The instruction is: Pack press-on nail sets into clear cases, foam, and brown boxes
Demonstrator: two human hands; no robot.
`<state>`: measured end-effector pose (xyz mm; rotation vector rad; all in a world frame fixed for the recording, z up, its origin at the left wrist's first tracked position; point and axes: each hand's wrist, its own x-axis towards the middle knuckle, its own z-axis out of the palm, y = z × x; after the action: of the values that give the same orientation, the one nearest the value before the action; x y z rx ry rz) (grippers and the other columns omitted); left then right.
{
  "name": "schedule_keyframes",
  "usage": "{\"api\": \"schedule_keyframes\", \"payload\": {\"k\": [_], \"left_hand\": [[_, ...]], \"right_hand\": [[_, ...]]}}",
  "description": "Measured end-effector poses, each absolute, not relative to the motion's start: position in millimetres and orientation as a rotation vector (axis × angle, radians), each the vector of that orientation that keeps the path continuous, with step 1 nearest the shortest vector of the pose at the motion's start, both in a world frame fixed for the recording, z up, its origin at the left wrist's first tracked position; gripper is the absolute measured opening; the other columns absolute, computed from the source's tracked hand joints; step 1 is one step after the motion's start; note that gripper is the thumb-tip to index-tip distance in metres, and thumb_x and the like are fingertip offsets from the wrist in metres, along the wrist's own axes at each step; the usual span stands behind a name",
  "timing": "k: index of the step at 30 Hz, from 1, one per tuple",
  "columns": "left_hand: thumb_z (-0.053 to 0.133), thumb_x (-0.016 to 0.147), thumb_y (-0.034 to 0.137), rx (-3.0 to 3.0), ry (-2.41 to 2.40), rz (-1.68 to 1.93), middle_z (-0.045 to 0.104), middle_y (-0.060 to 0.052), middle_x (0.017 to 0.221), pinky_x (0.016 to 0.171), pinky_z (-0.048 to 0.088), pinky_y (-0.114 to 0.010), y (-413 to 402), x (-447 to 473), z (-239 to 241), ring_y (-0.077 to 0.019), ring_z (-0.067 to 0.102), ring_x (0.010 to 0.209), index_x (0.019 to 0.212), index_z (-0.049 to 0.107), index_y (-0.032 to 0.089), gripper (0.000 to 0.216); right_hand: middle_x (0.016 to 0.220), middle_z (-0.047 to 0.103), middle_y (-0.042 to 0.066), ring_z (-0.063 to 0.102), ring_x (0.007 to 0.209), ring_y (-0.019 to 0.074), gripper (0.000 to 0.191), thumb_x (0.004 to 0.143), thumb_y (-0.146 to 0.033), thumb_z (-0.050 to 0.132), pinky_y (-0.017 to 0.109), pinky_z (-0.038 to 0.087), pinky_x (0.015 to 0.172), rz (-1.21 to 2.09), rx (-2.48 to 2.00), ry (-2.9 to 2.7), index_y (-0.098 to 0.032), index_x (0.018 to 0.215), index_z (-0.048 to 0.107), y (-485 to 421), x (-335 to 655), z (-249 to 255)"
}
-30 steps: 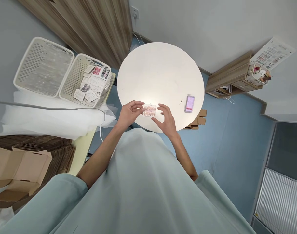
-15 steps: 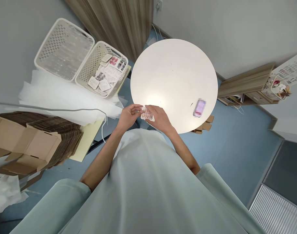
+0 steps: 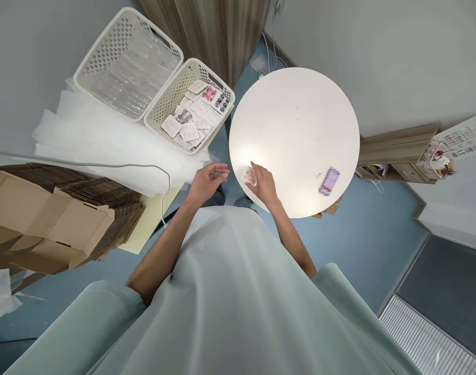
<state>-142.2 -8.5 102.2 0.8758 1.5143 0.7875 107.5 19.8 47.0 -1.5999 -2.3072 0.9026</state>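
Observation:
My right hand (image 3: 264, 184) grips a small white card with a pink printed pattern (image 3: 248, 176), thumb and fingers at its right edge. The card is over the near left rim of the round white table (image 3: 296, 140); whether it touches the tabletop I cannot tell. To the left of the table edge is my left hand (image 3: 207, 183), apart from the card, its fingers stretched out and holding nothing. Beyond that hand, a white basket (image 3: 154, 115) holds many similar white cards, some with pink or dark pictures.
Another white basket (image 3: 100, 57) contains clear plastic pieces. White sheets (image 3: 100, 143) and stacked flat cardboard boxes (image 3: 53, 213) lie to the left, crossed by a grey cable (image 3: 144, 166). A blurred-out purple object (image 3: 330, 180) rests on the table's right side. A wooden cabinet (image 3: 398, 143) stands farther right.
My left hand has let go of the card and moved away to the left. The card now stays in my right hand alone. The view has shifted slightly.

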Motion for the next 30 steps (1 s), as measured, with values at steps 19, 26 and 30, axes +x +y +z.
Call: {"api": "schedule_keyframes", "payload": {"k": [19, 26, 30], "left_hand": [[0.075, 0.083, 0.034, 0.793, 1.414, 1.031, 0.082, -0.010, 0.118, 0.098, 0.063, -0.044, 39, -235, 92, -0.0269, 0.077, 0.106, 0.114, 0.076, 0.021, 0.034], [0.072, 0.083, 0.033, 0.776, 1.494, 1.143, 0.081, -0.009, 0.120, 0.093, 0.062, -0.039, 61, -264, 82, -0.0229, 0.076, 0.093, 0.115, 0.075, 0.021, 0.034], [0.069, 0.085, 0.032, 0.800, 1.616, 1.189, 0.079, -0.009, 0.125, 0.101, 0.059, -0.041, 76, -284, 70, -0.0245, 0.076, 0.101, 0.114, 0.073, 0.022, 0.031]], "right_hand": [[0.141, 0.072, 0.014, 0.066, 0.134, 0.0290, 0.016, 0.106, -0.023, 0.057, 0.051, 0.054, 0.112, 0.577, -1.696, -2.261, -0.024, 0.099, 0.071, 23, 27, 132], [0.142, 0.071, 0.014, 0.065, 0.135, 0.0287, 0.015, 0.104, -0.022, 0.056, 0.051, 0.054, 0.114, 0.513, -1.623, -2.323, -0.024, 0.097, 0.069, 44, -5, 157], [0.142, 0.071, 0.014, 0.065, 0.136, 0.0286, 0.016, 0.104, -0.020, 0.055, 0.052, 0.053, 0.116, 0.525, -1.597, -2.349, -0.025, 0.098, 0.069, 54, -21, 166]]}}
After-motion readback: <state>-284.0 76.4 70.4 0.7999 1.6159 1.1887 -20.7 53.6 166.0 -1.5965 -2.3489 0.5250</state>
